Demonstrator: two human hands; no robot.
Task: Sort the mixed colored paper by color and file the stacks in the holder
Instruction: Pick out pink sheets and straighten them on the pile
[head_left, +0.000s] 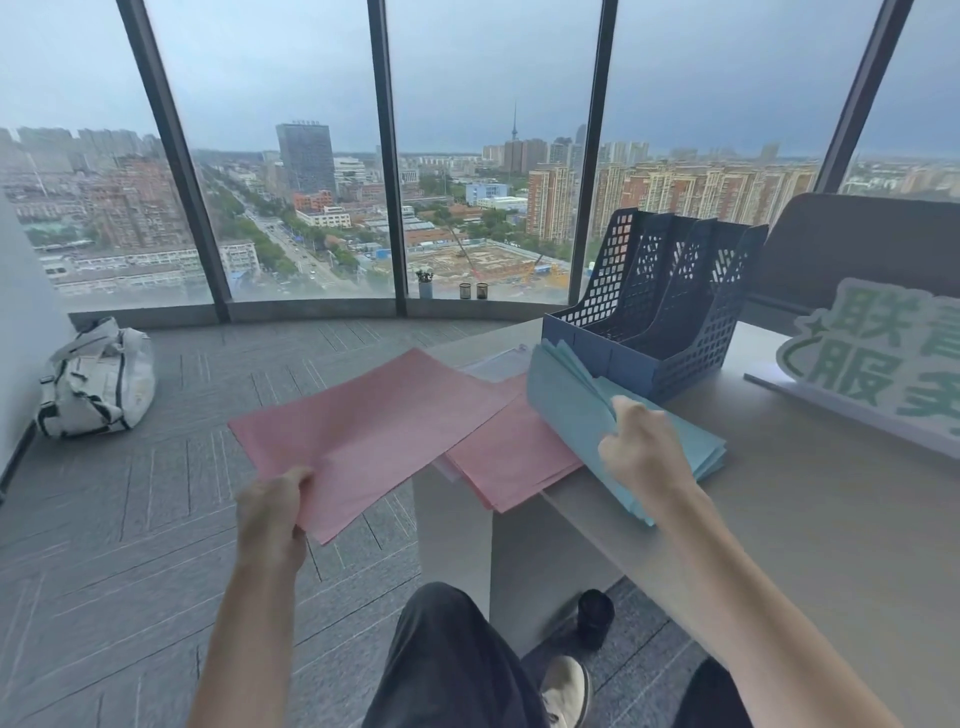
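My left hand (275, 512) pinches the near corner of a pink sheet (374, 431) and holds it in the air, left of the desk and over the floor. A stack of pink paper (511, 454) lies at the desk's left corner. My right hand (641, 447) grips light blue sheets (563, 410), lifting their far ends off the blue stack (706, 457) on the desk. Behind the blue paper stands a dark blue file holder (660, 306) with three slots; I see no paper in them.
The grey desk (810, 525) runs along the right. A white sign with green characters (883, 364) stands at its far right. A clear folder (498, 364) lies behind the pink stack. A white bag (98, 382) sits on the floor at left, a black cup (596, 618) under the desk.
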